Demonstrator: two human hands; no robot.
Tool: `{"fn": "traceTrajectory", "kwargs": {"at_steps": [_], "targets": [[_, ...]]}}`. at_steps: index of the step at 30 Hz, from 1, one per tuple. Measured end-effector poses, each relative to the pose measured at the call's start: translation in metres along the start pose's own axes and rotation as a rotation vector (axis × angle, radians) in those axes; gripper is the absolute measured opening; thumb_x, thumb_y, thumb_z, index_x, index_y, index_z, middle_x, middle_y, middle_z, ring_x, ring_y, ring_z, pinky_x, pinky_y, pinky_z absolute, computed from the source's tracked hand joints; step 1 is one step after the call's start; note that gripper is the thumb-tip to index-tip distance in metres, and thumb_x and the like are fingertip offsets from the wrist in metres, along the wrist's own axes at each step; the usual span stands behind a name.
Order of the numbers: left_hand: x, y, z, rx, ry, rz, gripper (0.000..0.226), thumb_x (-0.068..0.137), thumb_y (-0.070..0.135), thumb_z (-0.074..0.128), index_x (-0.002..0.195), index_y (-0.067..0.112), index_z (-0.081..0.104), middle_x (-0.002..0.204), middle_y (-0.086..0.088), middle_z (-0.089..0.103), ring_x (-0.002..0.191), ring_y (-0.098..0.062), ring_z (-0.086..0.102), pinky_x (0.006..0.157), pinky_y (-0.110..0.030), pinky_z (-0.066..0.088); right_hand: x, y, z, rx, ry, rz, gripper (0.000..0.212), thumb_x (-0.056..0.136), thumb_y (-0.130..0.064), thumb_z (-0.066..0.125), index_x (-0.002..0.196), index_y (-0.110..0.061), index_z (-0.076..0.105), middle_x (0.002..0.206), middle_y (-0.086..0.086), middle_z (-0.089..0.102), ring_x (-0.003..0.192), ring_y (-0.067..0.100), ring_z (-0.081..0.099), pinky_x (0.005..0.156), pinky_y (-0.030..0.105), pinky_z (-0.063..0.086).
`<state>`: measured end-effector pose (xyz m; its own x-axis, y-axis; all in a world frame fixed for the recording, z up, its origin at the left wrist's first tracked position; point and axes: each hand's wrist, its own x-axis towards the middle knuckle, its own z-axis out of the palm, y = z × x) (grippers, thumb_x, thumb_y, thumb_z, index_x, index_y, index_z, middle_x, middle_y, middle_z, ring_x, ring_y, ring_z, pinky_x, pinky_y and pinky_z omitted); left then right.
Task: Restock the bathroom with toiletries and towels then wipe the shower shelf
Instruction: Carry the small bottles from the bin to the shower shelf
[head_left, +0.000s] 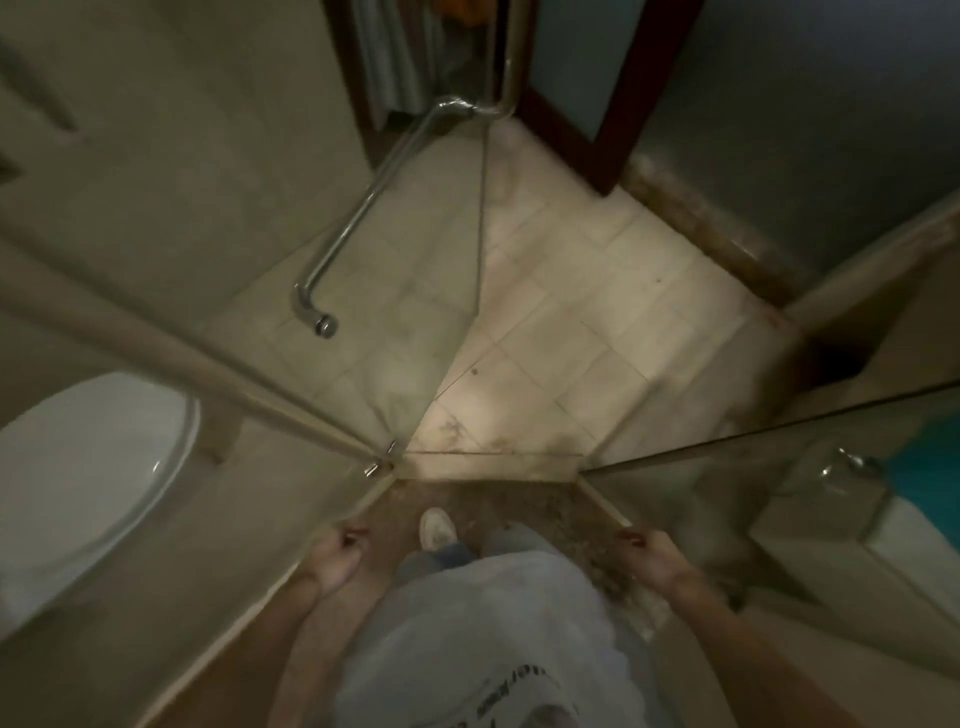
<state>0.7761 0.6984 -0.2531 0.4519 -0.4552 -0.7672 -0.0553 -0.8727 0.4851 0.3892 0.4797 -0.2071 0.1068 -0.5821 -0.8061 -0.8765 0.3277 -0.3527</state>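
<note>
The toilet (98, 467) sits on the left behind glass. The glass door (395, 291) with its handle (358, 218) stands ahead. The tiled floor (561, 312) lies beyond it.

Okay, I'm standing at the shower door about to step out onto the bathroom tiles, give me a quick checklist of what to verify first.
1. Glass shower door swung open: ok, the doorway ahead is unobstructed.
2. Left hand free: ok, fingers curled, nothing visibly held.
3. Right hand free: ok, nothing visibly held.
4. Tiled floor dry: cannot tell; dark marks near the threshold, image dim.
5. Raised threshold noticed: ok, shoe sits just behind it.
6. Toiletries or towels ready to carry: not ok, none seen within reach.
</note>
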Motion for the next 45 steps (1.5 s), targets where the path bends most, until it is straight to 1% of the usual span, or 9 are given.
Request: {"fn": "traceTrajectory", "kwargs": {"at_steps": [4, 7, 10, 14, 20, 24, 37, 41, 45], "targets": [[0.047, 0.084, -0.027, 0.091, -0.072, 0.033, 0.005, 0.093, 0.022, 0.063, 0.097, 0.024, 0.065, 0.101, -0.008, 0.069, 0.091, -0.024, 0.064, 0.085, -0.029, 0.053, -0.012, -0.002, 0.021, 0.089, 0.073, 0.107, 0.022, 0.095, -0.019, 0.064, 0.109, -0.004, 0.073, 0.092, 0.006, 0.071, 0.077, 0.018, 0.067, 0.062, 0.015, 0.049], [0.057, 0.146, -0.035, 0.060, -0.093, 0.111, 0.014, 0.096, 0.016, 0.061, 0.110, 0.018, 0.061, 0.091, -0.009, 0.067, 0.082, -0.023, 0.061, 0.073, -0.027, 0.048, -0.017, -0.007, 0.035, 0.218, 0.068, 0.191, 0.024, 0.096, -0.017, 0.061, 0.115, -0.005, 0.070, 0.097, 0.006, 0.070, 0.086, 0.023, 0.071, 0.083, 0.036, 0.058], [0.079, 0.184, -0.030, 0.139, -0.105, 0.152, 0.014, 0.097, 0.014, 0.059, 0.110, 0.017, 0.062, 0.093, -0.006, 0.068, 0.082, -0.021, 0.064, 0.073, -0.026, 0.048, -0.011, -0.016, 0.038, 0.272, 0.059, 0.237, 0.025, 0.095, -0.017, 0.060, 0.118, -0.010, 0.068, 0.105, 0.007, 0.067, 0.096, 0.023, 0.066, 0.092, 0.036, 0.053], [0.100, 0.215, -0.029, 0.240, -0.132, 0.185, 0.013, 0.097, 0.014, 0.060, 0.109, 0.018, 0.062, 0.105, -0.008, 0.068, 0.100, -0.027, 0.065, 0.080, -0.024, 0.049, 0.013, -0.029, 0.024, 0.358, 0.081, 0.255, 0.032, 0.096, -0.019, 0.060, 0.125, -0.009, 0.065, 0.119, 0.012, 0.068, 0.098, 0.023, 0.067, 0.090, 0.037, 0.054], [0.132, 0.245, -0.031, 0.355, -0.193, 0.128, 0.006, 0.092, 0.019, 0.068, 0.097, 0.021, 0.067, 0.096, -0.009, 0.071, 0.086, -0.026, 0.069, 0.086, -0.037, 0.053, 0.079, -0.070, -0.025, 0.429, 0.162, 0.176, 0.027, 0.097, -0.016, 0.060, 0.119, -0.002, 0.067, 0.099, 0.010, 0.067, 0.087, 0.026, 0.070, 0.078, 0.034, 0.054], [0.153, 0.281, -0.036, 0.400, -0.203, 0.077, 0.008, 0.085, 0.021, 0.070, 0.093, 0.019, 0.068, 0.091, -0.012, 0.071, 0.075, -0.023, 0.067, 0.076, -0.036, 0.052, 0.140, -0.096, -0.063, 0.472, 0.175, 0.117, 0.009, 0.091, -0.016, 0.065, 0.096, -0.016, 0.072, 0.093, 0.011, 0.073, 0.093, 0.035, 0.070, 0.090, 0.054, 0.055], [0.199, 0.475, 0.006, 0.583, -0.332, 0.149, 0.015, 0.098, 0.019, 0.059, 0.112, 0.015, 0.065, 0.105, -0.007, 0.070, 0.092, -0.023, 0.069, 0.078, -0.027, 0.050, 0.161, -0.169, -0.228, 0.698, 0.288, 0.175, 0.023, 0.097, -0.014, 0.059, 0.117, -0.003, 0.066, 0.101, 0.018, 0.073, 0.093, 0.033, 0.072, 0.084, 0.046, 0.059], [0.241, 0.556, 0.045, 0.755, -0.440, 0.214, 0.012, 0.098, 0.023, 0.058, 0.106, 0.018, 0.066, 0.104, -0.004, 0.070, 0.095, -0.021, 0.068, 0.083, -0.026, 0.050, 0.169, -0.154, -0.244, 0.818, 0.363, 0.311, 0.023, 0.099, -0.013, 0.058, 0.118, -0.001, 0.064, 0.106, 0.017, 0.070, 0.090, 0.028, 0.070, 0.066, 0.029, 0.056], [0.293, 0.647, 0.100, 0.919, -0.538, 0.312, 0.007, 0.097, 0.026, 0.058, 0.099, 0.025, 0.065, 0.106, -0.003, 0.070, 0.095, -0.020, 0.067, 0.083, -0.026, 0.049, 0.177, -0.148, -0.242, 0.901, 0.430, 0.419, 0.005, 0.097, -0.018, 0.063, 0.095, -0.014, 0.065, 0.088, 0.003, 0.068, 0.086, 0.021, 0.068, 0.087, 0.044, 0.059]]}}
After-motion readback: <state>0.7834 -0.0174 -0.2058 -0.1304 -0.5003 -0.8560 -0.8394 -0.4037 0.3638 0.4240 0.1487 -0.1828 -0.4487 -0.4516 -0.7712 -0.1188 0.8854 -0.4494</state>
